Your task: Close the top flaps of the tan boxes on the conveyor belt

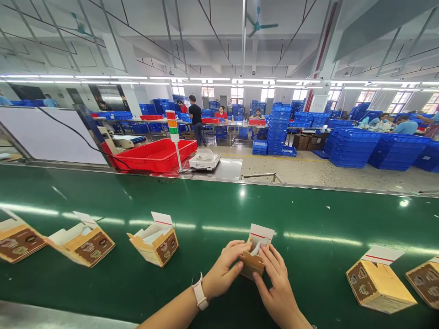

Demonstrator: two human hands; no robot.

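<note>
An open small carton [253, 267] stands on the green belt [206, 201], its white flap with a red line raised at the back and something whitish inside. On its left side is my left hand [228, 267], fingers curved round the carton's edge, a pale-banded watch on the wrist. My right hand [276, 285] holds the right side, fingertips at the opening and thumb on the front. To the left sits an open brown and tan carton [166, 249] with whitish contents. Further left is another open carton [94, 249]. On the right lies a carton [380, 283] with its top panel folded over.
Partly cut off are cartons at the far left [17, 244] and far right [425, 281]. Beyond the belt are a red tray [154, 155], a signal light [172, 125] and a scale [205, 160]. Blue crates [353, 148] and several people are in the background.
</note>
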